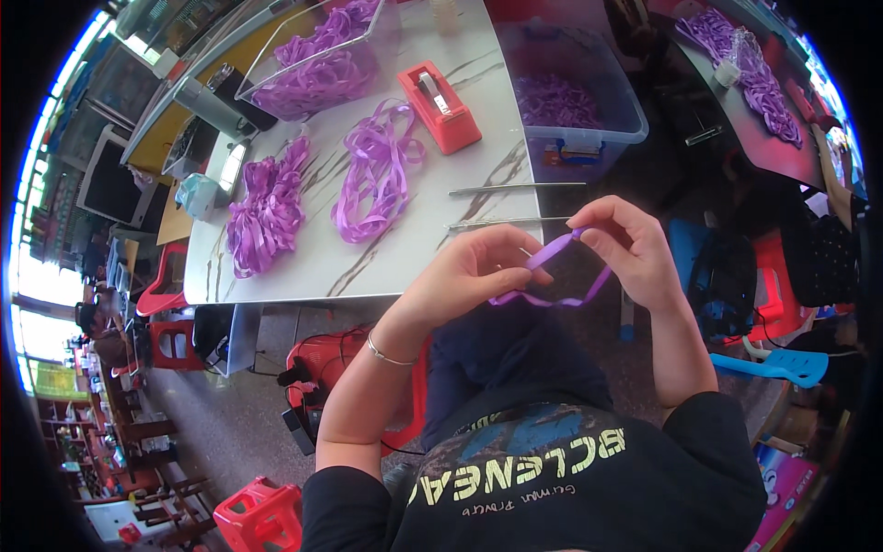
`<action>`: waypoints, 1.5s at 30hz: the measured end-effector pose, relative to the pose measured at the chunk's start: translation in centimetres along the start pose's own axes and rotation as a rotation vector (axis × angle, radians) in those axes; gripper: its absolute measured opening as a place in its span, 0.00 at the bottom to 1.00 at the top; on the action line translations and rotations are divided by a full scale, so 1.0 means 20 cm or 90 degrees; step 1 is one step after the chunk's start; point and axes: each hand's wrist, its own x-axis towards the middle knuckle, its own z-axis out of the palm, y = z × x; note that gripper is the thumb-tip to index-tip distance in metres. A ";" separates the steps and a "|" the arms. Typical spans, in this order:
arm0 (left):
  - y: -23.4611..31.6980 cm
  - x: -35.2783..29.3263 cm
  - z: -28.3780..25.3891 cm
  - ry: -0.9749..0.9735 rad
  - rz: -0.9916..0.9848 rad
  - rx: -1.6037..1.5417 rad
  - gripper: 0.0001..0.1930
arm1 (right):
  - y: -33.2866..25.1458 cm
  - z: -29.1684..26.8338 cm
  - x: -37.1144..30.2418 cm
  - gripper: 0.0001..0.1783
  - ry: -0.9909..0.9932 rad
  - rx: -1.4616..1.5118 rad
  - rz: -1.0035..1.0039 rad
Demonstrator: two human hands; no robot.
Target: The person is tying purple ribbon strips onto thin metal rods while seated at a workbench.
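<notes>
A purple ribbon loop (550, 252) hangs between my two hands, in front of the table's near edge. My left hand (474, 267) pinches its left side between thumb and fingers. At the loop's upper right, my right hand (635, 247) pinches a gathered or knotted spot with thumb and forefinger. The ribbon's lower strand sags above my lap. Just beyond my hands, two thin metal rods (515, 189) lie at the table's right edge, partly sticking out over it. Their exact kind is not visible.
On the white marbled table (340, 276) lie a purple ribbon bundle (265, 212), looser ribbon loops (377, 179), a red tape dispenser (446, 115) and a transparent ribbon-filled bin (317, 55). A plastic tub (589, 143) stands right of it. A red stool (262, 515) sits lower left.
</notes>
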 end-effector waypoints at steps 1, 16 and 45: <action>0.01 0.00 0.00 -0.013 -0.008 0.020 0.12 | 0.01 0.00 0.00 0.07 -0.005 -0.013 -0.022; -0.12 0.23 0.13 0.113 0.108 -0.084 0.09 | 0.09 0.02 -0.08 0.07 0.191 -0.047 -0.040; -0.09 0.10 -0.01 0.124 -0.009 -0.112 0.08 | 0.60 -0.24 -0.51 0.06 0.172 -0.542 0.046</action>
